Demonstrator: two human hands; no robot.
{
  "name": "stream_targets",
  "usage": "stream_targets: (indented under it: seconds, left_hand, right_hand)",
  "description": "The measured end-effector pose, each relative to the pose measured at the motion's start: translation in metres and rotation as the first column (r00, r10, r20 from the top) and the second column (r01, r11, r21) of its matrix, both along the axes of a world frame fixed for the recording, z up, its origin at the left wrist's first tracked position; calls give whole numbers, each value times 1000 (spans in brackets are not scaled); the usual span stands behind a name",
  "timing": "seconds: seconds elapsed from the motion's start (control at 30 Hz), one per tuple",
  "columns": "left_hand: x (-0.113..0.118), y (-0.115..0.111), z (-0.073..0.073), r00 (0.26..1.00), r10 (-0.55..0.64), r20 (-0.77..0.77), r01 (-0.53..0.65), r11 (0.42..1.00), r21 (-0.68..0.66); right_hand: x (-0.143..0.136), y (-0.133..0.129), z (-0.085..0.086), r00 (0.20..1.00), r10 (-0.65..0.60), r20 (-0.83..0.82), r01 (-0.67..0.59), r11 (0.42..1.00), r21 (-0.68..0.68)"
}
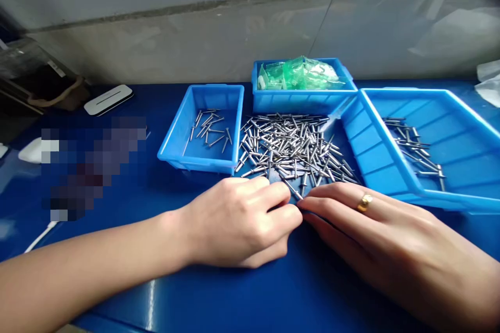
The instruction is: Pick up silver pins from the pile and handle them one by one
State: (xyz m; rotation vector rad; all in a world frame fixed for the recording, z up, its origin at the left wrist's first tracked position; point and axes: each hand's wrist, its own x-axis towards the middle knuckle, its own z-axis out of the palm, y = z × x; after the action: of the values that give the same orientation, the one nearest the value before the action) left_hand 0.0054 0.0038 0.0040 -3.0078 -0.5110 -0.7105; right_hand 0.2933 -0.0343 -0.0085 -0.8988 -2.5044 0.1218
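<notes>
A loose pile of silver blind rivets (287,140) lies on the blue table. My left hand (246,221) is closed at the near edge of the pile, its fingers curled down. What those fingers hold, if anything, is hidden beneath them. Beside it, my right hand (385,234), with a gold ring, has its fingers drawn together. One rivet (292,189) runs into its fingertips, which seem to pinch the end. The fingertips of both hands nearly meet.
Left of the pile, a small blue bin (177,135) holds several rivets. A larger blue bin (461,135) on the right also contains rivets. Behind the pile, another bin (304,99) holds green plastic bags (302,74). A white device (108,100) lies far left.
</notes>
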Motion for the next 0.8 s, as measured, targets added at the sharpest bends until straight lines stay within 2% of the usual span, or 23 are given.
stream_targets:
  seconds: [0.1,0.23,0.33,0.43,0.53,0.7,0.8]
  left_hand:
    - [-1,-1,-1,1000,5,-21,-6,1000,-8]
    - [-2,-2,-2,999,12,-32,-12,1000,-8]
    - [-1,-1,-2,1000,14,24,-13,1000,-10]
    - [0,-2,-2,990,73,123,-73,997,-3]
    - [0,-2,-2,983,111,146,-114,993,13]
    - [-1,0,0,997,50,64,-50,999,-8]
    - [-1,2,2,998,24,53,-23,1000,-11]
  right_hand:
    - [-3,5,4,1000,25,12,-26,998,62]
    - [-3,9,3,1000,-8,-24,8,999,37]
    - [2,7,3,999,-6,-52,6,1000,1]
    - [6,6,6,997,20,-79,-22,999,-25]
    - [6,5,10,993,75,-91,-76,997,-10]
    - [0,3,15,995,66,-77,-69,997,-38]
    - [-1,4,16,991,126,-32,-128,991,-40]
